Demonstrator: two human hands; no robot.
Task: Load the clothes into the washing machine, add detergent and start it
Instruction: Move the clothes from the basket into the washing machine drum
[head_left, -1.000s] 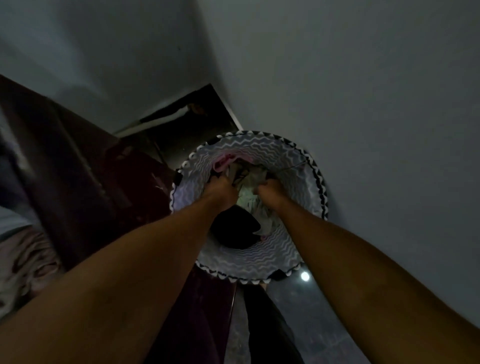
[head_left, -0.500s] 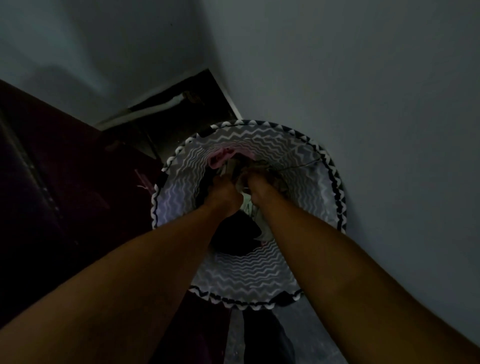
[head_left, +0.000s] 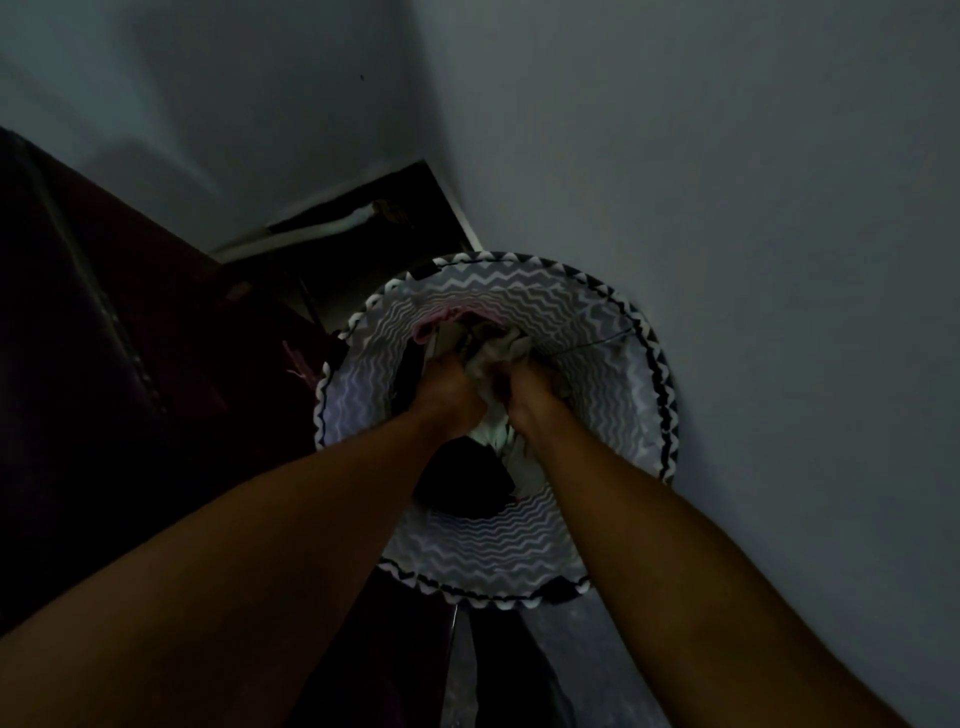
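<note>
Hands drawn closer together, left hand (head_left: 451, 391) and right hand (head_left: 521, 391) each grip bunched pale cloth (head_left: 493, 358), round zigzag-patterned basket (head_left: 478, 545).

Grey walls (head_left: 727, 182) meet in a corner; dark furniture (head_left: 104, 389) left.

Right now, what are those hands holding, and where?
Both the left hand and right hand grip a pale garment by its bunched top, inside the basket.
</note>
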